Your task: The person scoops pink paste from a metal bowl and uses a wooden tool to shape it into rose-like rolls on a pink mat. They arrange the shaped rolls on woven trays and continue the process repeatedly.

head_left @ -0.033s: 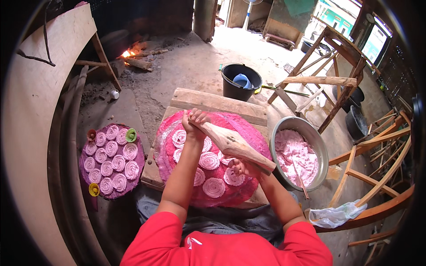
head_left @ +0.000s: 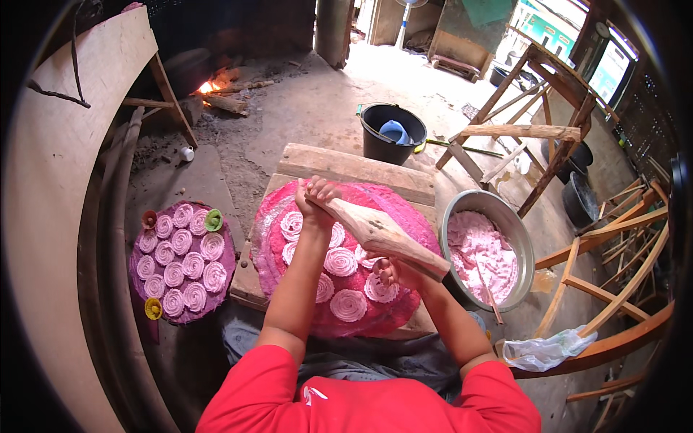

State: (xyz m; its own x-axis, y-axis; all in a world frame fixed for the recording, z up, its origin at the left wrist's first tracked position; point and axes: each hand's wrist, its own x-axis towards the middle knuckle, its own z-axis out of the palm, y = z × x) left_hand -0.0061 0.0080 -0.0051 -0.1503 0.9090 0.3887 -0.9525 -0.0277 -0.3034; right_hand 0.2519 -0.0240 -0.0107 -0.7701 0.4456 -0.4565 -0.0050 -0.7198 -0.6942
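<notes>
Slanting above the pink, cloth-like round mat is a carved pale wooden tool. Its narrow upper-left end is wrapped by the fingers of my left hand. My right hand is closed at the tool's lower-right end, partly hidden beneath the wood, with curled fingertips showing. Several pale pink spiral rosettes lie on the mat under my hands; the tool covers some of them. Right of the mat, a grey basin holds a lumpy pink mass with a thin stick standing in it.
At left, a purple round mat carries more rosettes and small coloured flower-shaped cups. A wooden bench supports the pink mat. Beyond it stands a black bucket. Wooden frames and a plastic bag are at right; a fire burns far left.
The wooden tool has turned slightly, its lower-right end a little higher and showing more of its upper face. Both hands keep their hold almost in place.
</notes>
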